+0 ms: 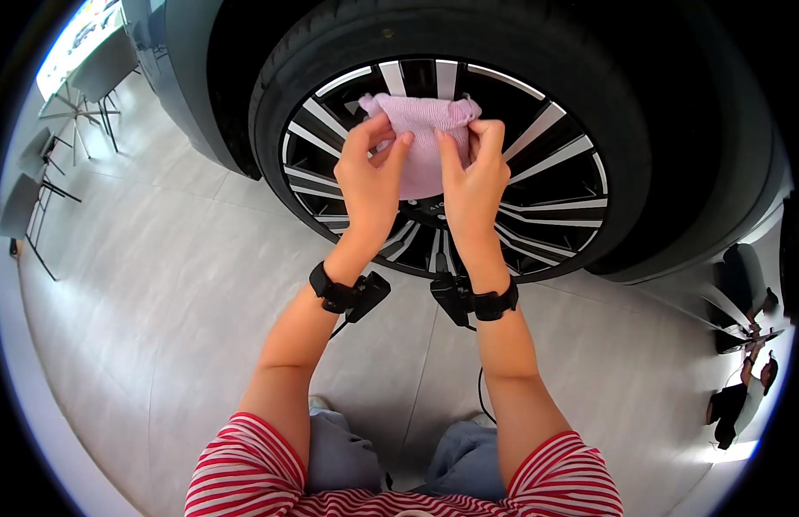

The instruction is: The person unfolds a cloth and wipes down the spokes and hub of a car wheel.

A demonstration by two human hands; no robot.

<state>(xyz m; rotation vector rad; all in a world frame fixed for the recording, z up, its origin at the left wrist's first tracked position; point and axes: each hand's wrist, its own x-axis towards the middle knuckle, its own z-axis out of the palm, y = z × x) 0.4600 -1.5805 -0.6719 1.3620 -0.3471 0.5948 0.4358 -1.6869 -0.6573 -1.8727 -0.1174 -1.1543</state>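
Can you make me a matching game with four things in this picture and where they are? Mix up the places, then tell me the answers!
Things:
1. pale pink ribbed cloth
2. black rubber tyre
3. grey chairs with thin dark legs
4. black wrist straps

Places:
A. around the silver-and-black wheel rim
B. worn, one on each bare arm
C. pinched by the left hand and the right hand
D. at the picture's left side

Right pairs: 1-C, 2-A, 3-D, 4-B

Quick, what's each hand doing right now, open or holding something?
Left hand: closed, holding the pink cloth by its left side.
Right hand: closed, holding the same cloth by its right side.
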